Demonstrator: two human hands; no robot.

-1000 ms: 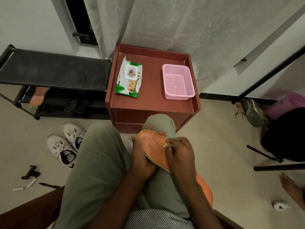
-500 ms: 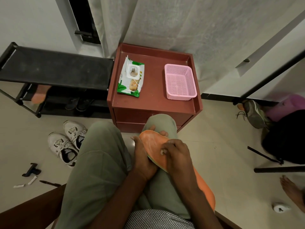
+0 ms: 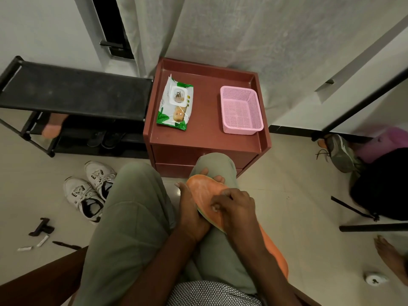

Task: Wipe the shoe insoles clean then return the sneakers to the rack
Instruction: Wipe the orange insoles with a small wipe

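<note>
Right hand (image 3: 236,208) hides wipe; left hand (image 3: 192,215) grips insole (image 3: 204,192).

Wipes pack (image 3: 175,104), pink basket (image 3: 241,109) on cabinet (image 3: 205,138).

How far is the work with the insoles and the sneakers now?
Done: nothing looks finished. In hand: the left hand holds the orange foam insole on the knee, and the right hand rubs its top; any wipe under the fingers is hidden. A second orange insole lies under the right forearm. Left: the pair of white lace-up sneakers stands on the floor, not on the black metal shoe rack.
</note>
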